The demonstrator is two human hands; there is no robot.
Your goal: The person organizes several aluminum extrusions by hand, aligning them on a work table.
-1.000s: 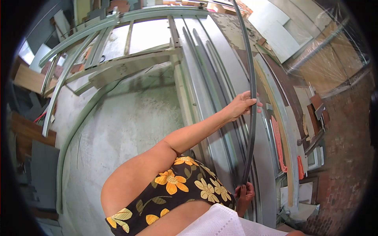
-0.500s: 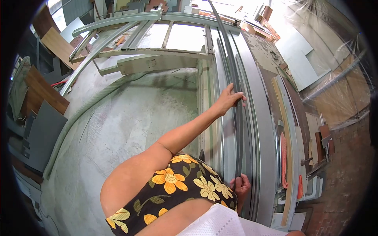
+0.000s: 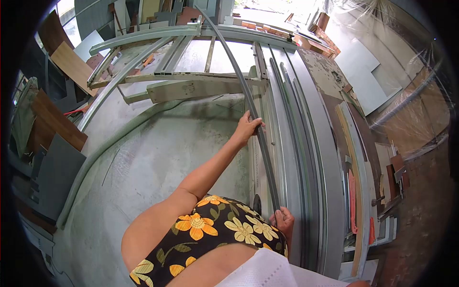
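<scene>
A long, narrow dark grey strip (image 3: 234, 64) slants across the view from the far end of the saw-like machine down to my body. My left hand (image 3: 248, 128) grips it partway along, arm stretched forward. Near its close end, my right hand (image 3: 283, 221) has its fingers wrapped round the strip, beside my floral top. Under and to the right of the strip runs the long metal machine bed (image 3: 320, 177). More dark strips (image 3: 299, 124) lie lengthwise on that bed, apart from my hands.
Ahead stands a metal sliding frame (image 3: 167, 76) with a crossbar fence (image 3: 143, 38). A ribbed hose (image 3: 114, 131) curves over the concrete floor at left. Boards (image 3: 57, 158) lean at the left side. Wood offcuts and a pink-red object (image 3: 353, 201) lie right of the bed.
The strip has swung left, away from the machine bed, and now slants over the sliding frame. Both hands have moved left with it, still gripping it. The view has shifted slightly.
</scene>
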